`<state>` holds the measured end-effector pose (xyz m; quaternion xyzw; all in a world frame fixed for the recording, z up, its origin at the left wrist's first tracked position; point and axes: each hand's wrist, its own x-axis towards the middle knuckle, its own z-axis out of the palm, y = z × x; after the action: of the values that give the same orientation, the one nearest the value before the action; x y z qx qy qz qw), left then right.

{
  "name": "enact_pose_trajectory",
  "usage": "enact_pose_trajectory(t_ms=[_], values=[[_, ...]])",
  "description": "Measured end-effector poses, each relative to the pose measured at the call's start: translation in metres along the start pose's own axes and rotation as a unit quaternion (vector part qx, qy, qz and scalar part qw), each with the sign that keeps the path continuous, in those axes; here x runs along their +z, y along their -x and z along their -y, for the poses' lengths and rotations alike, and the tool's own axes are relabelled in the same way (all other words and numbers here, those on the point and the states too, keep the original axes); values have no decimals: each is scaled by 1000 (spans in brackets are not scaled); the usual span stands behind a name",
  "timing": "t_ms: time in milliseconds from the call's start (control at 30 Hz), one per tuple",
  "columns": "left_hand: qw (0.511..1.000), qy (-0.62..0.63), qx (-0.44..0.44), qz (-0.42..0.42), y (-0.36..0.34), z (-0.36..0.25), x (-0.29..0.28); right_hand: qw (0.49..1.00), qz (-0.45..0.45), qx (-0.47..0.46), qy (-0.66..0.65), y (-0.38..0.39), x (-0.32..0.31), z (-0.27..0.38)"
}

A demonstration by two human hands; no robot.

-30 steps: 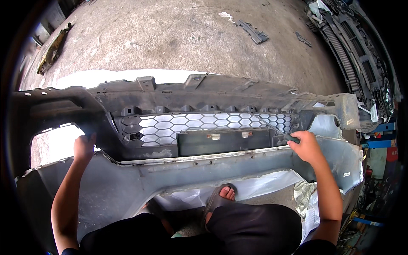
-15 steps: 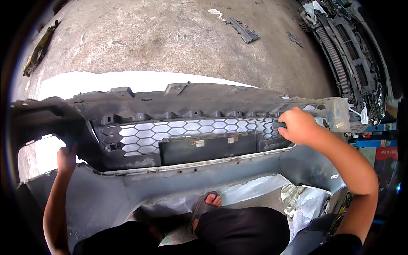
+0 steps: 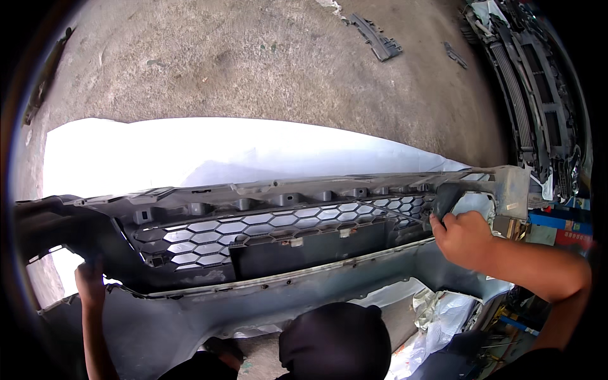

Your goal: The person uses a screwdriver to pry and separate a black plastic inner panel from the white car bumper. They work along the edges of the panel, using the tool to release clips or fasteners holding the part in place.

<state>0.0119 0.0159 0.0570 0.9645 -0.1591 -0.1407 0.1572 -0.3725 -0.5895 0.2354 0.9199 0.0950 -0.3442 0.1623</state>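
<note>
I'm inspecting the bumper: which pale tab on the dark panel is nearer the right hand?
The rightmost tab, closer to the right hand; the other tab sits farther left.

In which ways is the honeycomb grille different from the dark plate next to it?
The grille has six-sided openings that light shows through, while the plate looks solid. The grille is longer; the plate is shorter. Both are dark and sit in the bumper.

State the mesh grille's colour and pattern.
The mesh grille is dark grey to black, with a honeycomb of hexagonal openings; best in the head view.
</note>
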Motion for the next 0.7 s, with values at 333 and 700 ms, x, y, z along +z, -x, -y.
enact_pose_trajectory(t_ms=[333, 700], values=[[999, 16, 17, 28, -4, 12, 3, 994, -23, -70, 75, -2, -2, 0], [999, -48, 1, 13, -19, 14, 14, 979, -122, 146, -75, 19, 23, 27]])
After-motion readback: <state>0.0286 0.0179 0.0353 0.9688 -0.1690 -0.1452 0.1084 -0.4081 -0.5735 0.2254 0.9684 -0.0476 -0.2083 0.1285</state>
